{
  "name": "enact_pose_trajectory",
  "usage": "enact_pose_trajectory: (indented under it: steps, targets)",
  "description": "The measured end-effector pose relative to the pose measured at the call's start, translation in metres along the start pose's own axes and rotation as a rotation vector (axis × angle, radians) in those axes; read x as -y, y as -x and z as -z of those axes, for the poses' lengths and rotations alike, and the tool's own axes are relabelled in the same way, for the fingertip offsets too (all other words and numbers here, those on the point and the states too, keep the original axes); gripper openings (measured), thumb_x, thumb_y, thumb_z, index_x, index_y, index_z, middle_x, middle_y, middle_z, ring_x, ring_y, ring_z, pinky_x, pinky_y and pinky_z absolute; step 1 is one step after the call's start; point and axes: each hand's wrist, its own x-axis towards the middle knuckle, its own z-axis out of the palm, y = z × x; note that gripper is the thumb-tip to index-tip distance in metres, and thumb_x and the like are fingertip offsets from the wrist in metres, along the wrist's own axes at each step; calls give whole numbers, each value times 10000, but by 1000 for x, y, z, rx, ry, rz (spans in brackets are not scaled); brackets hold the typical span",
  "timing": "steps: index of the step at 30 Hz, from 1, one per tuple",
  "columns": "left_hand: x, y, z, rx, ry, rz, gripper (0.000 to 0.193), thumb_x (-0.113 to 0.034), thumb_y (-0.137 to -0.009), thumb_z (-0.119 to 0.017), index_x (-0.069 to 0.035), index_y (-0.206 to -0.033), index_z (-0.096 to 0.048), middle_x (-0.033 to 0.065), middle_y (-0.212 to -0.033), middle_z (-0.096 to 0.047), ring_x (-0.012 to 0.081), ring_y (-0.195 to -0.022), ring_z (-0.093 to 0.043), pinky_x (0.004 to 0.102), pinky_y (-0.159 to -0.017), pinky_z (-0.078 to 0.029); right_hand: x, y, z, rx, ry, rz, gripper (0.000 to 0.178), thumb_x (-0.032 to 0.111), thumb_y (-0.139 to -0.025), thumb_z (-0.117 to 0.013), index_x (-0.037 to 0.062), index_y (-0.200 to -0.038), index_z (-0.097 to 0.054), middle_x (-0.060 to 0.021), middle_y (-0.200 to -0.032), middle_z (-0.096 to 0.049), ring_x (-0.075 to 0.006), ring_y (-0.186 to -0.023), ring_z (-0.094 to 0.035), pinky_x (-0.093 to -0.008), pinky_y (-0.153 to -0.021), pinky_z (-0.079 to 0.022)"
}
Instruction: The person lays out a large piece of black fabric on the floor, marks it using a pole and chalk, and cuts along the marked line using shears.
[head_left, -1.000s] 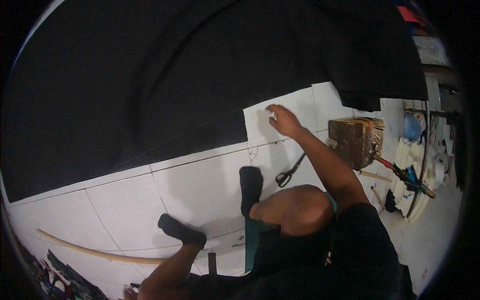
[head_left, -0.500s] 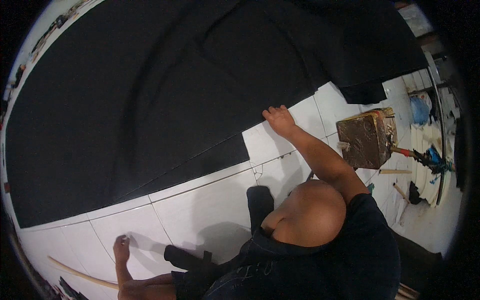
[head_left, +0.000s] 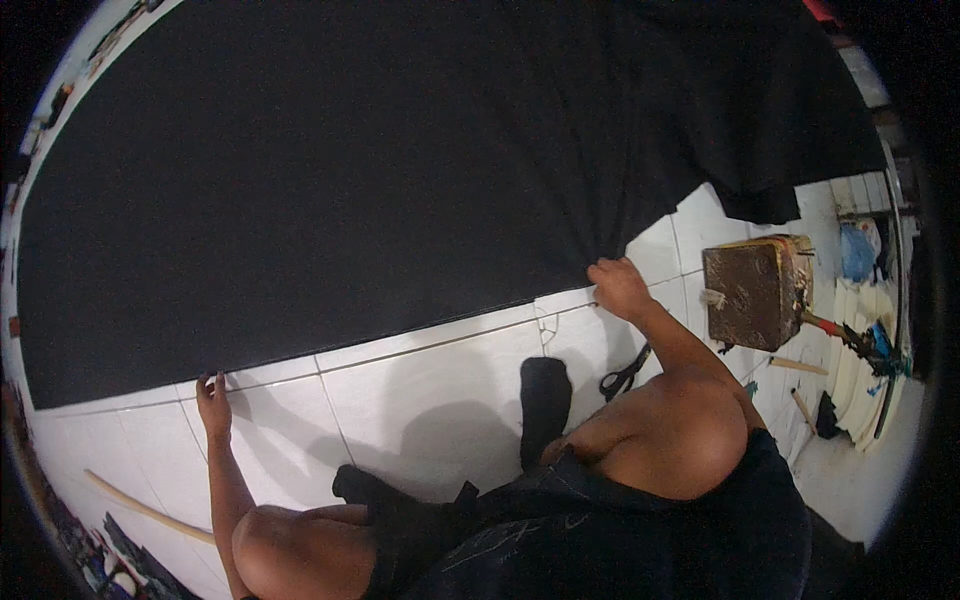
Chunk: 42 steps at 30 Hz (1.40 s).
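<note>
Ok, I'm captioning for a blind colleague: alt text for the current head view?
A person's right hand grips the edge of a large black cloth over white floor tiles; the left hand touches the same edge. Scissors lie nearby.

There are one left hand (head_left: 212, 408), one right hand (head_left: 622, 290), two dark-socked feet (head_left: 545, 402) and one black cloth (head_left: 330, 190). Also: one pair of scissors (head_left: 614, 384), one brown block (head_left: 750, 300), three pale sticks (head_left: 798, 366).
</note>
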Motion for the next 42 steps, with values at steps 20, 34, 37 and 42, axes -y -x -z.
enact_pose_trajectory:
  steps: [20,34,37,42]
  targets:
    - [-36,-4,-11,-92,-362,-128,768,-460,-838,-704,-3,-1389,-425,275,-1380,-438,406,-1342,-371,454,-1100,-334,-34,19,-28,-216,-10,-123,217,85,-684,-678,56,-877,-582,-133,-903,-556,-333,-880,-574,-459,-771,-452]
    - [75,-83,-14,-175,-301,-491,572,-375,-841,-710,-5,-1227,-507,202,-1220,-527,330,-1074,-499,427,-925,-400,53,-43,22,-189,-302,152,715,225,-667,-709,89,-1340,-511,-172,-1398,-456,-358,-1324,-389,-514,-1067,-332]
    - [72,-91,-39,-209,-353,-759,485,-373,-835,-707,-10,-1124,-566,187,-1097,-597,316,-930,-559,429,-814,-460,61,-3,-13,-190,-188,196,543,281,-871,-629,110,-1365,-484,-160,-1465,-389,-347,-1372,-343,-501,-1072,-352]
    - [74,-108,-18,-376,-352,-956,403,-349,-845,-679,4,-1034,-625,166,-954,-673,307,-741,-622,428,-648,-516,69,13,-12,-132,-113,111,483,302,-944,-554,115,-1382,-472,-161,-1478,-373,-344,-1361,-365,-496,-1070,-354]
